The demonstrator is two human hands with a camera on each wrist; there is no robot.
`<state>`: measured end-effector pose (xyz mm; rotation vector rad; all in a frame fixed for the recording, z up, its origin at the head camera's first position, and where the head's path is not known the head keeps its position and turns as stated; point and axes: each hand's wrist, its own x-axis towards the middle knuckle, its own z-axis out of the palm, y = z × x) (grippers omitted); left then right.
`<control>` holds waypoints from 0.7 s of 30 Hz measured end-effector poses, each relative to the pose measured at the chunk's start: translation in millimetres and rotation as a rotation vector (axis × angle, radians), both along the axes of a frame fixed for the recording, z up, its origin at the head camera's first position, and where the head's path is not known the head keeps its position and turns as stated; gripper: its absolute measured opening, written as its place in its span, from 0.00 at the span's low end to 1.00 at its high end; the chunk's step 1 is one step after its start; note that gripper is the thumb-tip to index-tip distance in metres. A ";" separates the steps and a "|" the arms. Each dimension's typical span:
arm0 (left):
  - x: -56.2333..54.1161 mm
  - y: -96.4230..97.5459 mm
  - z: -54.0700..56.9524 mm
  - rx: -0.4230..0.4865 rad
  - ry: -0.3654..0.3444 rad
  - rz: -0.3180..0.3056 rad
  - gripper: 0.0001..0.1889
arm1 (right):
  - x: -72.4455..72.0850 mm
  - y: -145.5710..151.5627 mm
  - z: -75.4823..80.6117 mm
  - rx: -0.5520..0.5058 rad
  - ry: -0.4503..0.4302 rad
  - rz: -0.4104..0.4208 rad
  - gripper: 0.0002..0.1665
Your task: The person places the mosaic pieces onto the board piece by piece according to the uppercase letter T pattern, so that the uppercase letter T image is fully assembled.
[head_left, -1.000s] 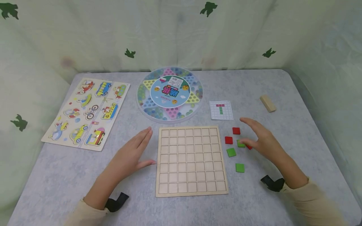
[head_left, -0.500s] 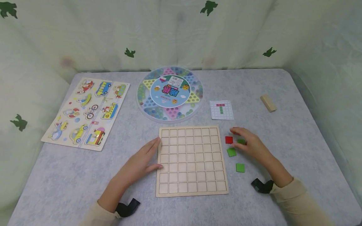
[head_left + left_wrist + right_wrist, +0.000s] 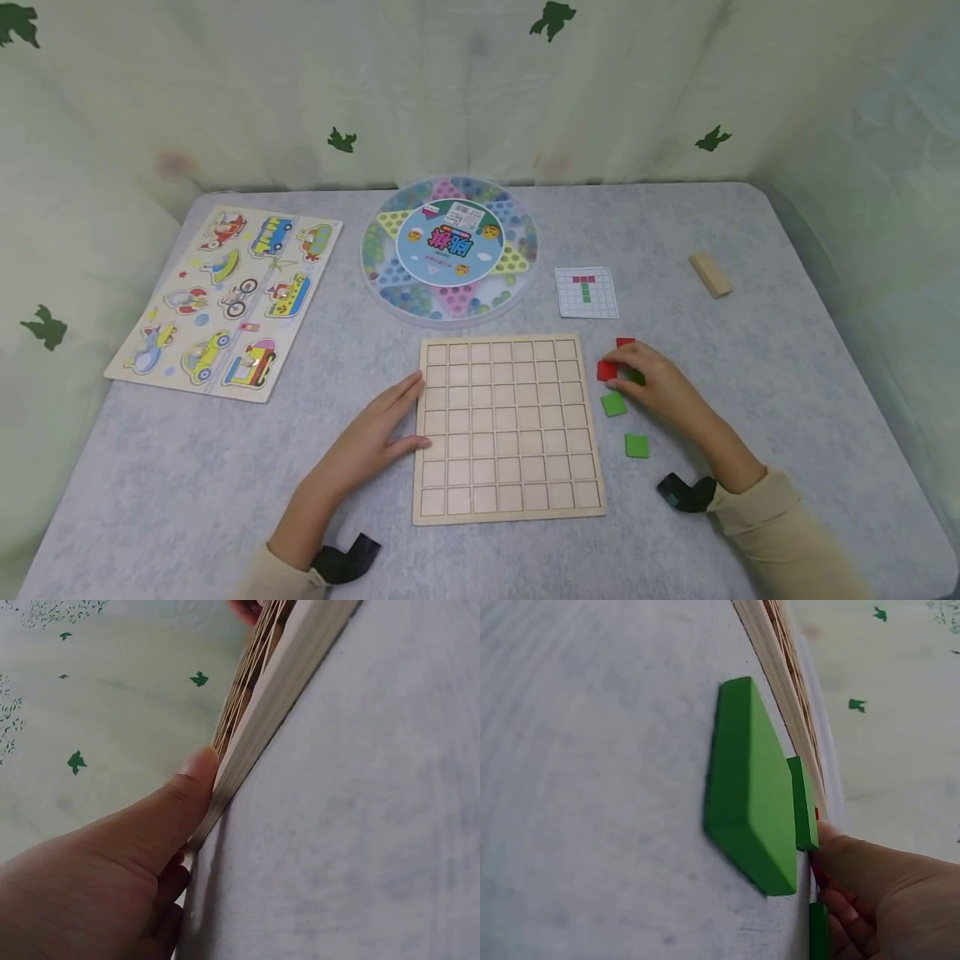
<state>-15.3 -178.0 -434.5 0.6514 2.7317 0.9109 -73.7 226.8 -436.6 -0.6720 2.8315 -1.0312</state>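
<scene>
A square wooden grid board point(image 3: 510, 421) lies at the middle of the table. My left hand point(image 3: 375, 433) rests against its left edge with thumb and fingers extended, the thumb on the rim in the left wrist view. To the right of the board, my right hand point(image 3: 660, 387) pinches a red square tile point(image 3: 605, 372) between thumb and index finger, low at the tabletop. Another red tile point(image 3: 626, 342) lies just behind it. A green tile point(image 3: 635, 377) is partly hidden under the right hand. Two more green tiles lie nearer, one at the front point(image 3: 637, 447) and one beside the board point(image 3: 613, 405).
Behind the tiles lies a pattern card point(image 3: 587, 293) with a red and green T on a grid. A wooden block point(image 3: 710, 275) is at the right. A round Chinese checkers set point(image 3: 450, 250) sits behind the board, and a vehicle peg puzzle point(image 3: 225, 304) at the left.
My left hand has moved right onto the board's edge. My right hand has come left and down over the tiles, its thumb and index finger closing on the red tile.
</scene>
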 end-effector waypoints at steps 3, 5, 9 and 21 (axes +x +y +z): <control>0.4 -0.4 -0.1 0.016 -0.006 0.004 0.42 | -0.2 -1.0 2.1 0.007 -0.011 -0.010 0.18; 0.2 -0.6 -0.5 0.023 -0.005 0.003 0.42 | 0.3 -1.4 5.7 0.017 -0.018 -0.023 0.18; 0.1 -1.4 -1.6 0.025 -0.010 0.005 0.42 | 1.1 -5.2 18.9 -0.008 0.041 -0.019 0.20; 0.6 -2.6 -1.9 0.038 -0.027 0.013 0.41 | -0.1 -65.7 56.2 -0.271 0.282 0.137 0.24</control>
